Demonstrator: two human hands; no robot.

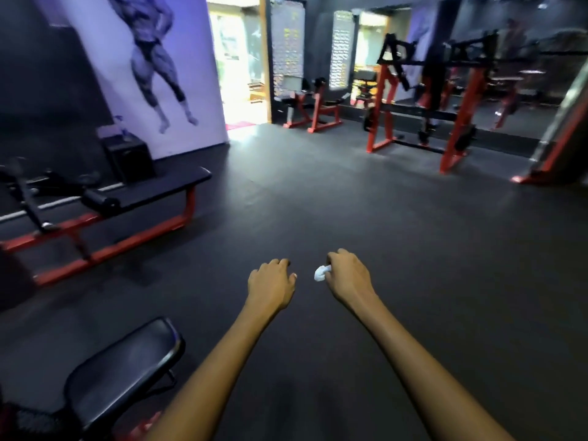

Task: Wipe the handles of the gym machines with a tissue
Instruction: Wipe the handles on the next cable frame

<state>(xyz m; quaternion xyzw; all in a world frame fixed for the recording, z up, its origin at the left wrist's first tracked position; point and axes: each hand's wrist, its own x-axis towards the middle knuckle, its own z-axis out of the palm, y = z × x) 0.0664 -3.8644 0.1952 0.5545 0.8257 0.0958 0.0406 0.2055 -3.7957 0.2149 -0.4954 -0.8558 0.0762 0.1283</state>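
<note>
Floor: dark rubber mat (318,192) under my outstretched arms.
Room: red-framed machines (423,100) by the far mirror wall, bench (152,192) left.
Right fingers (332,261): pinching crumpled white tissue (320,273).
Left fingers (281,264): loosely curled, holding nothing.

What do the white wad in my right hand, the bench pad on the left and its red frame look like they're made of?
The white wad, pinched in the right hand, looks like soft crumpled tissue paper: matte with irregular folds. The bench pad looks like black vinyl or leatherette, with a faint sheen. Its red frame is probably painted metal tubing, with straight, rigid bars.
</note>
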